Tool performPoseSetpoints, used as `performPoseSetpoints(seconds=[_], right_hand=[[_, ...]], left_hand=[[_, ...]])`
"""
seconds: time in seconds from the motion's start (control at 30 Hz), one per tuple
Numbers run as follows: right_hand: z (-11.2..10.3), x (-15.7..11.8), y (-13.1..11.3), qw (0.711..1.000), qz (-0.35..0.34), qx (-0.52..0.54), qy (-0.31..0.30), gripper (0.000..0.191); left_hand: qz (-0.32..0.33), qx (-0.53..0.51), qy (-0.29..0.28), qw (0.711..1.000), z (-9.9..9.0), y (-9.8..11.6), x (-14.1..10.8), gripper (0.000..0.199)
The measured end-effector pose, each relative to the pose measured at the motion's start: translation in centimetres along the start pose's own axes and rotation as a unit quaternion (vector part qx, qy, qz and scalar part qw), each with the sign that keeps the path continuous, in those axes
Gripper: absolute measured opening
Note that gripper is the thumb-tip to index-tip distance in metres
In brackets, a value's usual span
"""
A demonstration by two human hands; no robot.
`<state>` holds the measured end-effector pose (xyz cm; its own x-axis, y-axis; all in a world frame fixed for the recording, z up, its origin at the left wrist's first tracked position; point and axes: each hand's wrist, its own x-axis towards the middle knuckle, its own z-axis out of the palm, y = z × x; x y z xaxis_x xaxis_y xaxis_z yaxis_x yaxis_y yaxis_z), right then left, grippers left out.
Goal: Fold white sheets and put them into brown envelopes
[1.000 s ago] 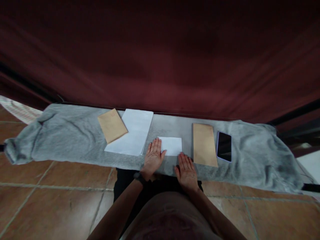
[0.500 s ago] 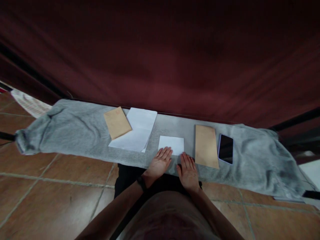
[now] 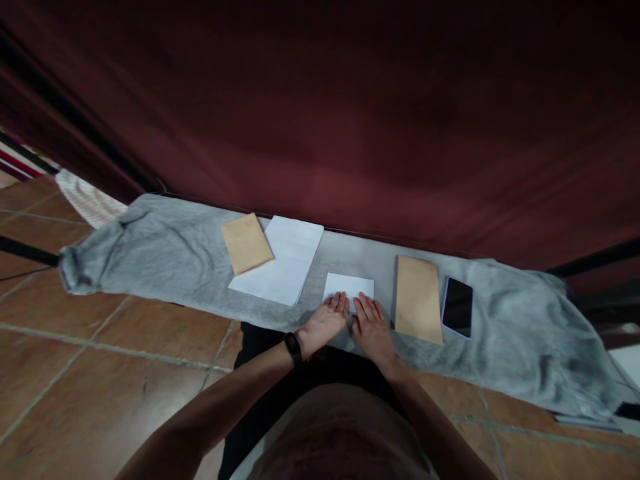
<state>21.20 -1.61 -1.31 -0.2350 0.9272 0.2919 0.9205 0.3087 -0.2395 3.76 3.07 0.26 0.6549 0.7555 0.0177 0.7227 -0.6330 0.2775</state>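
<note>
A small white folded paper [image 3: 350,284] lies on the grey cloth in front of me. My left hand [image 3: 326,324], with a dark band at the wrist, rests flat with its fingertips on the paper's near left part. On the paper's near right part lie the fingertips of my right hand [image 3: 373,328], palm down. Neither hand grips anything. Larger white sheets [image 3: 287,257] lie to the left, partly under a stack of brown envelopes [image 3: 247,244]. Right of my right hand is a longer stack of brown envelopes [image 3: 418,299].
A phone [image 3: 457,307] with a dark screen lies right of the long envelopes. The grey cloth [image 3: 165,257] covers a narrow surface, bunched at both ends. Behind it hangs a dark red curtain [image 3: 340,147]. Tiled floor [image 3: 110,380] shows below.
My right hand has moved forward and left onto the paper, closer to my left hand. The view has turned slightly, shifting the surface and things on it to the right.
</note>
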Motion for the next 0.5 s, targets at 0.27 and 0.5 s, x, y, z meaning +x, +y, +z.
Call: performPoseSetpoints(seconds=[0.27,0.5], right_hand=[[-0.6,0.8,1.9,0.991,0.012,0.126,0.032,0.045],[-2.2,2.0,3.1,0.926,0.176,0.326,0.077,0.032]], left_hand=[[-0.041,-0.026,0.053,0.997,-3.8,-1.1,-0.1,0.039],[-0.114,-0.304,0.194,0.926,-7.1,-2.3,0.7,0.017]])
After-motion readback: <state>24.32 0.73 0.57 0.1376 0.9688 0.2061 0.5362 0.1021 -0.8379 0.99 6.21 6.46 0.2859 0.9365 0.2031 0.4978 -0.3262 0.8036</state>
